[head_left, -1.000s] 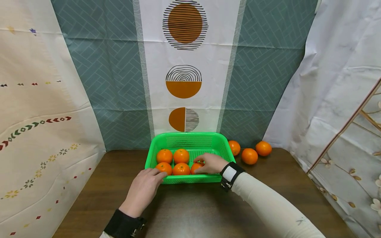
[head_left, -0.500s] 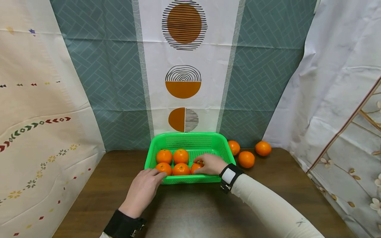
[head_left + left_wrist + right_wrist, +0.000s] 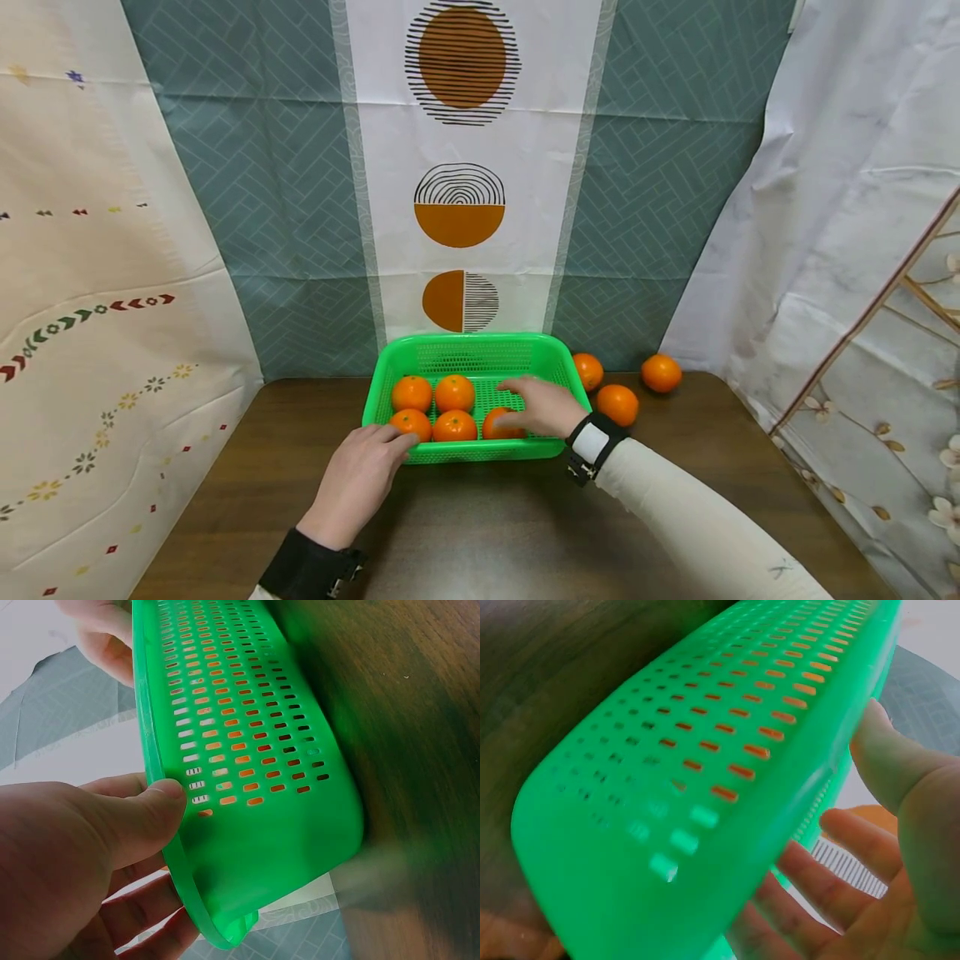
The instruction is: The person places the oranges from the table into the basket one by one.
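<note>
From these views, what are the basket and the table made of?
Basket: looks like moulded plastic, bright green and glossy, with even rows of punched slots and a smooth rolled rim. Table: dark brown wood grain with a dull sheen, likely wood or veneer; cannot tell which.

Open room in the far right part of the green basket, beyond the right hand and right of the five oranges packed near and left. Blocked at the near left corner by the left hand on the rim. Bare brown table near the basket; three loose oranges crowding the far right corner, curtains closing in behind and on both sides.
</note>
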`<state>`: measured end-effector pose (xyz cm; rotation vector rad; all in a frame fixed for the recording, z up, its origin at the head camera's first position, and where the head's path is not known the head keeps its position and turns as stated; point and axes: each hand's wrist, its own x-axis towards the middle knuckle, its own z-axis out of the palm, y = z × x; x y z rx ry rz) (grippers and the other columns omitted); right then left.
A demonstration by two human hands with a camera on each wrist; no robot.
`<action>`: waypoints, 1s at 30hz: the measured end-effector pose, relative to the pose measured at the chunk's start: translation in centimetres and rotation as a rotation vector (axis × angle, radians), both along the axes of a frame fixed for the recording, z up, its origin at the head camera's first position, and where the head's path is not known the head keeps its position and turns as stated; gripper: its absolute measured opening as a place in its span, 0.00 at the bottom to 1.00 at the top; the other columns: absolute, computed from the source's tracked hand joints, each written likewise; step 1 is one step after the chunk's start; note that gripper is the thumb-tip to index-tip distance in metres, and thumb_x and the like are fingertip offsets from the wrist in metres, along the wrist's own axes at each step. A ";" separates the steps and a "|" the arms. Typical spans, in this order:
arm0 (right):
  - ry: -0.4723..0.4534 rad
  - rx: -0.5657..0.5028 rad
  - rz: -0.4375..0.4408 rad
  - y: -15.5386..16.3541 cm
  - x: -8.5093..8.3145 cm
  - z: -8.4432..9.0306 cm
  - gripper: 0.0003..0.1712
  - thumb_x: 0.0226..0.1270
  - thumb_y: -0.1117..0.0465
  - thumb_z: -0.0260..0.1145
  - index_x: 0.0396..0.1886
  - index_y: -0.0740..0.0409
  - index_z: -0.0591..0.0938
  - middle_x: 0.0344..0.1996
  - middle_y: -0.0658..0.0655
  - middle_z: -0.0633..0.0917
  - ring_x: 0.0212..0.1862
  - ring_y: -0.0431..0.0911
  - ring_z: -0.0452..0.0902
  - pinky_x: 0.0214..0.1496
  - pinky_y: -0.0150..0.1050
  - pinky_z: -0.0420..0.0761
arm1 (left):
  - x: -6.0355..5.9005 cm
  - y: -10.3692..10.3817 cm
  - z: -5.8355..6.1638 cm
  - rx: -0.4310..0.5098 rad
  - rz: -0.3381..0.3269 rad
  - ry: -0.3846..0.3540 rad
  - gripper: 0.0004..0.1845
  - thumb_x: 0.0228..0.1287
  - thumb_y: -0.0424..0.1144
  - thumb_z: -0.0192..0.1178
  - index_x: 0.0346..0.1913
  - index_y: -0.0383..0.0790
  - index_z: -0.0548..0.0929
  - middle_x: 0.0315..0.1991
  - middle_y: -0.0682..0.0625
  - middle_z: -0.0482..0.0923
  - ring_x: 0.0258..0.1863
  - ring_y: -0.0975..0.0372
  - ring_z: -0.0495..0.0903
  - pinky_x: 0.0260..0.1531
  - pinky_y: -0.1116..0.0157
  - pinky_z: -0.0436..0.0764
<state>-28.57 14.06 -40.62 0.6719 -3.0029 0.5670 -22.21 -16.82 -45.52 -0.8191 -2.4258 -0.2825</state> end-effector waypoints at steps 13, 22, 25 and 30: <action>0.329 -0.006 -0.063 4.4 1.4 1.0 0.39 0.64 0.38 0.71 0.70 0.48 0.75 0.62 0.55 0.79 0.60 0.53 0.76 0.51 0.52 0.83 | -0.2 0.0 -0.2 0.002 -0.007 0.010 0.14 0.57 0.33 0.75 0.46 0.49 0.88 0.39 0.55 0.82 0.40 0.57 0.80 0.48 0.55 0.80; 0.520 0.025 -0.016 8.7 2.4 0.4 0.40 0.65 0.41 0.71 0.73 0.53 0.72 0.68 0.58 0.74 0.71 0.56 0.65 0.67 0.57 0.72 | 0.0 0.0 -0.1 -0.004 -0.003 0.003 0.15 0.57 0.33 0.75 0.47 0.49 0.88 0.40 0.55 0.83 0.41 0.57 0.81 0.50 0.55 0.80; 0.537 0.026 -0.047 10.2 2.6 0.2 0.40 0.64 0.43 0.72 0.72 0.53 0.73 0.68 0.60 0.74 0.70 0.57 0.65 0.67 0.58 0.71 | 0.1 0.0 0.0 -0.006 -0.002 0.002 0.15 0.57 0.33 0.75 0.47 0.48 0.88 0.40 0.55 0.82 0.41 0.57 0.81 0.50 0.56 0.80; 0.557 0.009 -0.131 12.8 2.7 -0.7 0.41 0.63 0.44 0.73 0.72 0.54 0.73 0.66 0.61 0.74 0.68 0.59 0.68 0.59 0.60 0.77 | 0.1 0.0 0.1 -0.004 -0.005 0.003 0.15 0.57 0.33 0.75 0.46 0.48 0.88 0.40 0.55 0.82 0.41 0.57 0.80 0.50 0.55 0.80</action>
